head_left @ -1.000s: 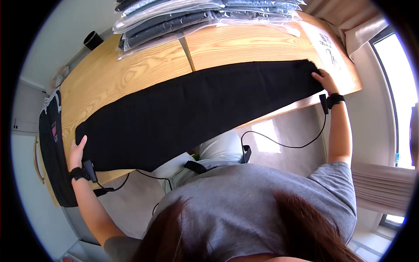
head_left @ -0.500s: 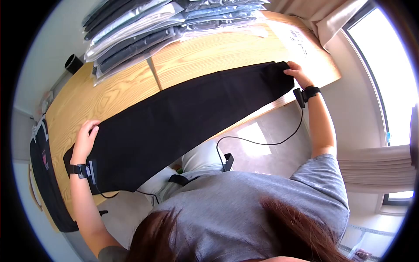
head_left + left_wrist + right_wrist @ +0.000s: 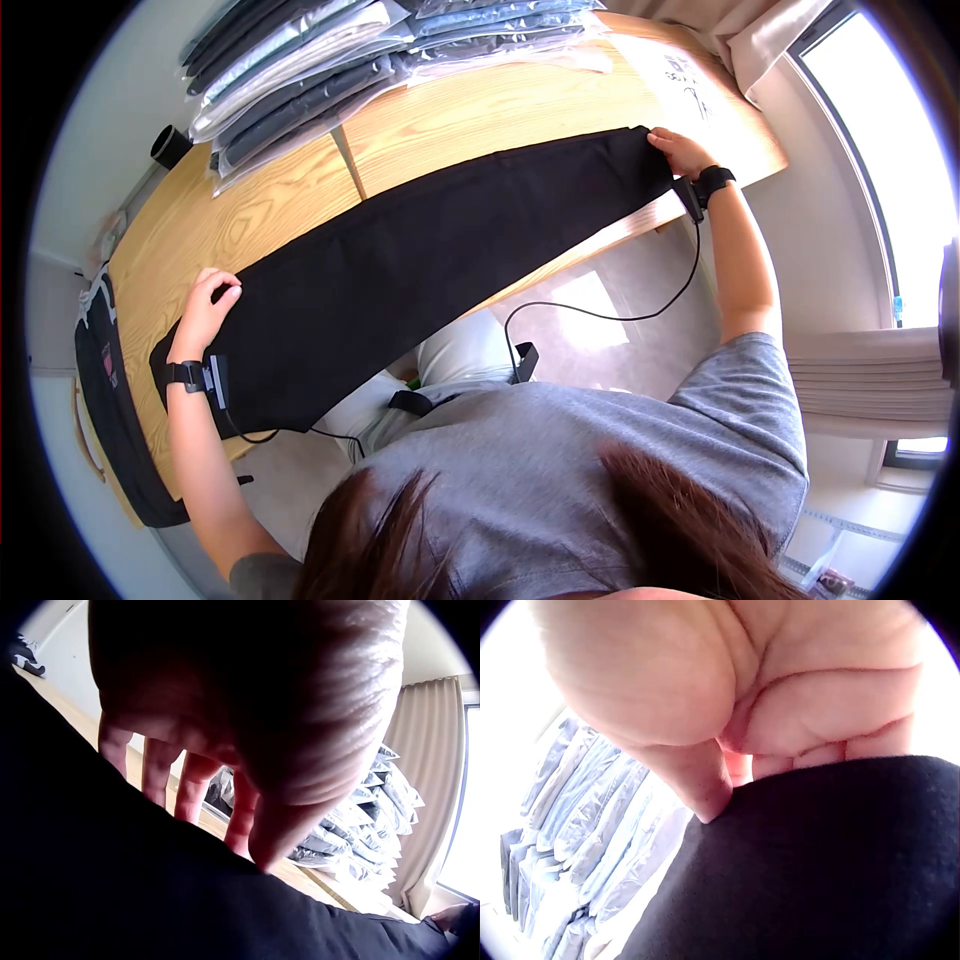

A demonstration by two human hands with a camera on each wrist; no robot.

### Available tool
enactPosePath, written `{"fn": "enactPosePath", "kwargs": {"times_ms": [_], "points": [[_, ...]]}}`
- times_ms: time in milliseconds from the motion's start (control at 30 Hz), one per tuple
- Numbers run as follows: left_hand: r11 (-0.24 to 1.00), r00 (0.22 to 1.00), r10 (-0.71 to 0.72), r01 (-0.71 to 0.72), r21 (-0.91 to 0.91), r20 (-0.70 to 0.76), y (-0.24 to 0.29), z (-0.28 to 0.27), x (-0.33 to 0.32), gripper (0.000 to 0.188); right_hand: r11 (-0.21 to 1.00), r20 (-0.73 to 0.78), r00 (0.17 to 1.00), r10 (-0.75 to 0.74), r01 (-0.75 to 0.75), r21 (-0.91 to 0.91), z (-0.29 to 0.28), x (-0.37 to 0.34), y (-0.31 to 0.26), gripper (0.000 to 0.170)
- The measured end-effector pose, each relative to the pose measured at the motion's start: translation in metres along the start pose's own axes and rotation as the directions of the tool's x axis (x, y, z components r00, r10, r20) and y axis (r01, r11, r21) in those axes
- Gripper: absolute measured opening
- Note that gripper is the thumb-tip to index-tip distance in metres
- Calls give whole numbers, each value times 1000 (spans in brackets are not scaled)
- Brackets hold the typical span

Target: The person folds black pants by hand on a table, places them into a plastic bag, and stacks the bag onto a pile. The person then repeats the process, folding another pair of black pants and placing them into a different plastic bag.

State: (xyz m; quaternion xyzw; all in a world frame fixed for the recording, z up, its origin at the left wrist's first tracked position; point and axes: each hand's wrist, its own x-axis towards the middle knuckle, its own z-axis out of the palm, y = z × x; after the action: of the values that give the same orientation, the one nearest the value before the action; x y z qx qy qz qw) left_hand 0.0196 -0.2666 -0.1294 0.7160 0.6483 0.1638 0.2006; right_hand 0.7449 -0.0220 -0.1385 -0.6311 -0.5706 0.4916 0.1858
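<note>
Black trousers [image 3: 400, 260], folded lengthwise, stretch across the table's near side, wide end at left and narrow end at right. My left hand [image 3: 208, 312] is at their far edge near the wide end. In the left wrist view its thumb [image 3: 271, 840] meets the cloth edge, the other fingers reaching down behind it. My right hand [image 3: 684, 155] pinches the narrow end's far corner. The right wrist view shows that thumb [image 3: 705, 787] on the near face of the cloth, the other fingers partly hidden behind.
Stacks of folded clothes in clear bags [image 3: 300, 85] stand at the back of the wooden table [image 3: 450, 125]. Another dark garment with white cords [image 3: 110, 390] hangs over the left end. A black cup [image 3: 170, 147] is beyond the back left edge. Cables run from both wrist cameras.
My left hand has left the wide end's left edge and moved along to the far edge. The right hand keeps its corner. The head view has shifted, sliding the scene leftward.
</note>
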Motion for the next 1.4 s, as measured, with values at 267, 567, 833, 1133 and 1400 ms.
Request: {"fn": "enactPosePath", "kwargs": {"times_ms": [267, 567, 833, 1133, 1400], "points": [[983, 974, -169, 156, -98, -148, -34, 0, -3, 15, 991, -102, 994, -35, 48, 126, 8, -5, 2, 34], [946, 980, -126, 166, 279, -156, -30, 19, 16, 17, 944, -151, 981, 122, -162, -287, 13, -10, -31, 42], [963, 982, -116, 148, 225, -151, -38, 21, 17, 16, 853, -159, 978, -134, 32, -520, 19, -2, -17, 38], [986, 958, -126, 149, 71, -259, 29, -15, -44, 36, 644, -384, 922, 40, -318, -696, 30, -28, -16, 58], [787, 877, -444, 479, 389, -181, 17, 21, -130, 80, 924, -339, 926, 163, -264, -276, 22, -1, 10, 42]]}}
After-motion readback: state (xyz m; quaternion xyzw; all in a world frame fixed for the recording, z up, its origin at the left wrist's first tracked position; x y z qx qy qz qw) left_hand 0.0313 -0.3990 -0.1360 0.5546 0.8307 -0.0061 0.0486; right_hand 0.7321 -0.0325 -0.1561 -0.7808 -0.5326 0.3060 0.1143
